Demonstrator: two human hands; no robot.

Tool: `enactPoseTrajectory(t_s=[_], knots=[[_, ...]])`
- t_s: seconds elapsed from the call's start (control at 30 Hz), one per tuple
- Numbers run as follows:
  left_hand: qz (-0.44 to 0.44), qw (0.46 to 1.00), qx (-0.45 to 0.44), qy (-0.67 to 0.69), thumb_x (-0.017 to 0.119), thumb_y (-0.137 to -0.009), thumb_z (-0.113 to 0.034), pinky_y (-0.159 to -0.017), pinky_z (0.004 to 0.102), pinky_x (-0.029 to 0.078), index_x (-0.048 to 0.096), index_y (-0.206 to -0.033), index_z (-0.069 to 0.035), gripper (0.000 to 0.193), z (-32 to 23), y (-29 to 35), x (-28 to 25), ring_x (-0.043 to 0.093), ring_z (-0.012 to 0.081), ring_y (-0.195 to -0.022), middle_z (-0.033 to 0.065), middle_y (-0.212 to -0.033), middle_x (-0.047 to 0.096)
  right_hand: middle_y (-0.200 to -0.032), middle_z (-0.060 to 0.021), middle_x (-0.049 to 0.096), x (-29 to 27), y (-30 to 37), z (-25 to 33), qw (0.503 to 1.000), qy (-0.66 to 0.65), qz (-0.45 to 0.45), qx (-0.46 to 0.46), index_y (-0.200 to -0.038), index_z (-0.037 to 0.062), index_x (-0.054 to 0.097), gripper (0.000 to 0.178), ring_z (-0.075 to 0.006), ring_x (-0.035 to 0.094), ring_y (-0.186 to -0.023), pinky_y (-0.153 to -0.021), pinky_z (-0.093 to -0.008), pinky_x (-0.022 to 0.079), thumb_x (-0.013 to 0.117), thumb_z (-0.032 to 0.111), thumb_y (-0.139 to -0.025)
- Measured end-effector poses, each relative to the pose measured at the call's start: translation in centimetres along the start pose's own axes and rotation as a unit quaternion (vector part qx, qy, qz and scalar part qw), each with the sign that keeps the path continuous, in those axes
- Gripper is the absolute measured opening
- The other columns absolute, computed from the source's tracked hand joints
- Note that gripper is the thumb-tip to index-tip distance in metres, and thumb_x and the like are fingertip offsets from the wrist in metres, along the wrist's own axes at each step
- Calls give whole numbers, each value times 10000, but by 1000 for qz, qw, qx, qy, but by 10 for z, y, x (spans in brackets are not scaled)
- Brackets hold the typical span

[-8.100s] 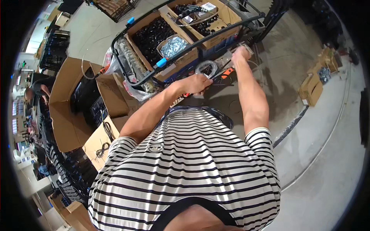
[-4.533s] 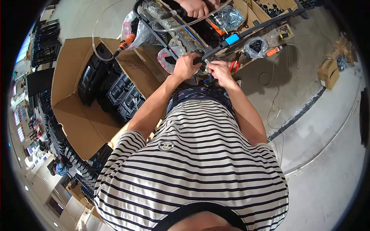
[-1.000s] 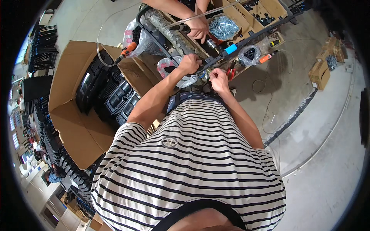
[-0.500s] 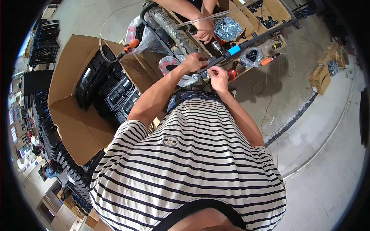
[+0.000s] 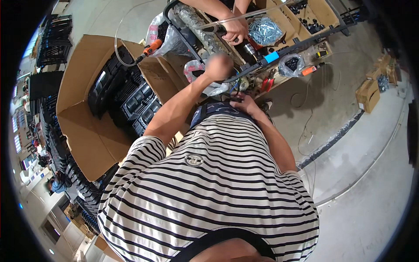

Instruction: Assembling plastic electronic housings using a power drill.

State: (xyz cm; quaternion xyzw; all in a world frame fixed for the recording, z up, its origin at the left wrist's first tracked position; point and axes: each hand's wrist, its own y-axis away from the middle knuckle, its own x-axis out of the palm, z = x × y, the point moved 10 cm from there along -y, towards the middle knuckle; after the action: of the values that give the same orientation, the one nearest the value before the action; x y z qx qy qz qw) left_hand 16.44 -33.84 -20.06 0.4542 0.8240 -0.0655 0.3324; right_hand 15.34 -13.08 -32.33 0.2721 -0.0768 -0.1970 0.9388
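My left hand [image 5: 219, 67] is at the bent near corner of a black tubular frame [image 5: 251, 68]; it is blurred, so its fingers cannot be read. Lower down, close to my waist, my right hand [image 5: 245, 105] has its fingers bent around a small dark object that I cannot make out. Thin wires hang by the frame between my two hands. Red-handled pliers [image 5: 267, 84] lie just right of them. Across the frame, a co-worker's hands [image 5: 235, 31] grip a power screwdriver [image 5: 249, 49] pointing at the frame beside a blue sleeve [image 5: 271, 57].
A bag of long screws [image 5: 264, 31] and a cardboard box of black parts [image 5: 312, 19] stand beyond the frame. An orange air screwdriver [image 5: 152, 46] hangs at left, above a big open carton [image 5: 83, 126] of black parts. Another orange tool [image 5: 310, 70] lies right.
My right hand has dropped from the frame's edge toward my waist. My left hand stays near the frame's corner, now blurred. The co-worker's hands remain on the screwdriver.
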Motion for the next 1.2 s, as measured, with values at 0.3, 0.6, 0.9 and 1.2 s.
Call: enactPoseTrajectory(t_s=[0.3, 0.6, 0.9, 1.2], knots=[[-43, 996, 4, -73, 579, -825, -183, -787, 484, 506, 641, -856, 27, 221, 18, -15, -18, 635, 433, -861, 286, -861, 641, -700, -62, 613, -73, 74, 35, 948, 316, 11, 31, -826, 16, 638, 175, -153, 581, -641, -616, -295, 472, 737, 90, -703], [-124, 975, -23, -182, 556, -850, -188, -743, 491, 511, 678, -910, -22, 214, 43, -58, -111, 634, 435, -824, 266, -844, 646, -704, -80, 616, -27, 100, 207, 940, 318, 8, -123, -893, 14, 626, 242, -179, 595, -646, -613, -333, 485, 706, 40, -667], [-130, 985, 24, -111, 569, -822, -175, -752, 482, 527, 654, -829, 17, 210, 16, -64, -115, 644, 431, -831, 273, -836, 649, -854, -140, 652, -17, 91, 191, 930, 353, -1, -103, -904, -10, 626, 243, -270, 649, -821, -758, -353, 515, 664, -12, -664], [-81, 964, 123, -222, 543, -843, -182, -727, 493, 522, 613, -901, -8, 197, 21, -89, -137, 653, 412, -814, 243, -852, 667, -941, -187, 664, 8, 87, 214, 869, 447, -37, -208, -944, -8, 643, 260, -366, 637, -906, -820, -394, 510, 658, -1, -685]])
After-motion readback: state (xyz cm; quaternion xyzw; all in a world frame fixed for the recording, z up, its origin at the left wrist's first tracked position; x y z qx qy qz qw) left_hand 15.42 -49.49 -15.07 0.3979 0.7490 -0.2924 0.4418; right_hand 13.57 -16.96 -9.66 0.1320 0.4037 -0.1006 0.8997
